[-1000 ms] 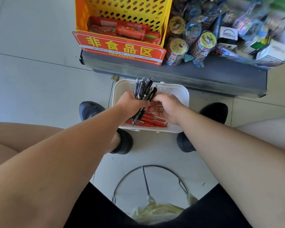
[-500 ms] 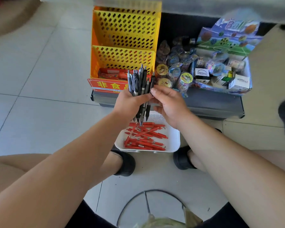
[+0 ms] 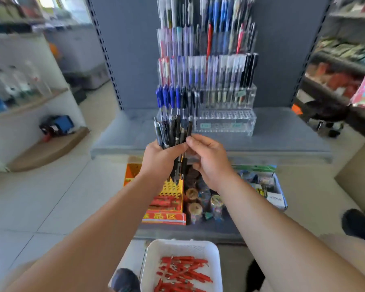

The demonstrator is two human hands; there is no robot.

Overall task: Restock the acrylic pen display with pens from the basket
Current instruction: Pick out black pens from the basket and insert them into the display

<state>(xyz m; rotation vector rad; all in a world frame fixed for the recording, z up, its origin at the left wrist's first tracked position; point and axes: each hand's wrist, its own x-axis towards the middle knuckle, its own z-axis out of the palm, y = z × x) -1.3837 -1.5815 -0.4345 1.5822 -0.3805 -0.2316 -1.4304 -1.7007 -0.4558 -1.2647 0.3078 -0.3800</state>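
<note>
The left hand (image 3: 160, 159) grips black pens (image 3: 173, 131) upright before the acrylic display (image 3: 223, 121), and the right hand (image 3: 209, 159) seemingly pinches one of them.

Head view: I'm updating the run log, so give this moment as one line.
left hand: grips black pen bundle | right hand: pinches bundle | acrylic display: front-right slots empty | basket: red pens

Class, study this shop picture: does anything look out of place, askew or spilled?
Nothing looks spilled or broken. The red pens lie jumbled, crossing one another, in the white basket on the floor. The acrylic display has bare lower right rows, while the left hand grips black pens.
</note>
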